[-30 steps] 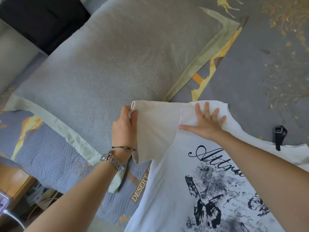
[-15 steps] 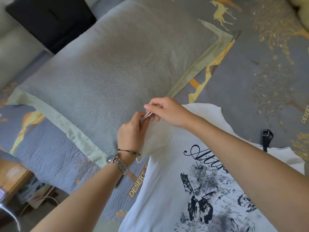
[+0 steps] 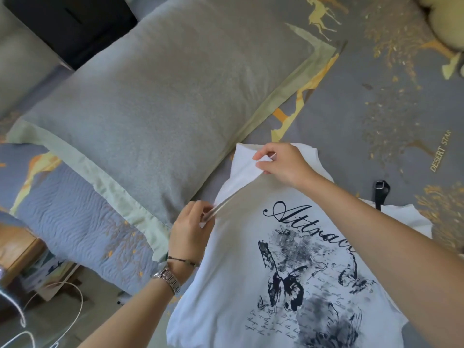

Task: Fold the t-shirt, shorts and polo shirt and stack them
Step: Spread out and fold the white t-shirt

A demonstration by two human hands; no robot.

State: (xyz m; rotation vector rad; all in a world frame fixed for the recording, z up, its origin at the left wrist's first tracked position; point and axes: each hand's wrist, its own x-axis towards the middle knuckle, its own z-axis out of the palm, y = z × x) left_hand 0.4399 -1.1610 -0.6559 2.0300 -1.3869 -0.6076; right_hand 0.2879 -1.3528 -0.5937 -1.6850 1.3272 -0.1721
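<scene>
On the bedspread [image 3: 351,116] beside the pillow [image 3: 160,101], your left hand [image 3: 190,229] and right hand [image 3: 283,164] each pinch the sleeve hem of the white t-shirt [image 3: 251,285], which looks light and limp, so keep gripping hems and seams.

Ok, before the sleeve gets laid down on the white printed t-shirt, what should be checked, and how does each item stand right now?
1. Left hand pinches the near end of the sleeve hem: ok.
2. Right hand pinches the far end of the hem: ok.
3. Hem stretched straight between the two hands: ok.
4. White cotton t-shirt with black butterfly print lies flat on the grey patterned bedspread: mostly ok, right side is hidden under the forearm, cannot tell there.
5. Grey pillow with pale green border clear of the fold area: ok, it lies beside the shirt.
6. Black strap with metal buckle out from under the shirt: not ok, it runs under the far edge.
</scene>
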